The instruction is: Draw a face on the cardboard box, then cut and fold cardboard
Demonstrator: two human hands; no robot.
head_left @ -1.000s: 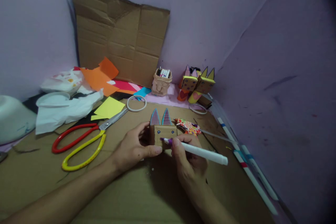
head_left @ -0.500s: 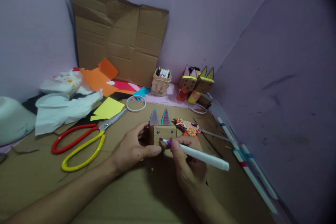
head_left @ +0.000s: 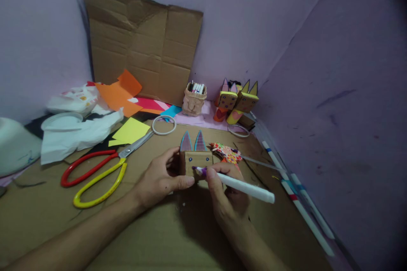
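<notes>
A small cardboard box head point(head_left: 199, 159) with two blue-edged purple ears and two dot eyes stands upright near the middle of the view. My left hand point(head_left: 162, 178) grips its left side, the thumb lying across the lower front. Between the thumb and fingers of my right hand point(head_left: 227, 190) is a white marker point(head_left: 244, 186) with a purple tip end. The marker's tip touches or nearly touches the lower front of the box face, beside a purple mark. The fingers of my right hand hide the box's lower right corner.
Red-and-yellow-handled scissors point(head_left: 122, 156) lie at the left, near yellow paper point(head_left: 132, 130) and orange paper point(head_left: 122, 93). Behind stand a marker holder point(head_left: 193, 101) and two animal figures point(head_left: 228, 100). A patterned piece point(head_left: 229, 153) lies right of the box. Markers point(head_left: 310, 216) line the right edge.
The marker in my right hand has shifted slightly, its tip staying at the lower face. The whole view has moved a little; my left hand keeps its hold.
</notes>
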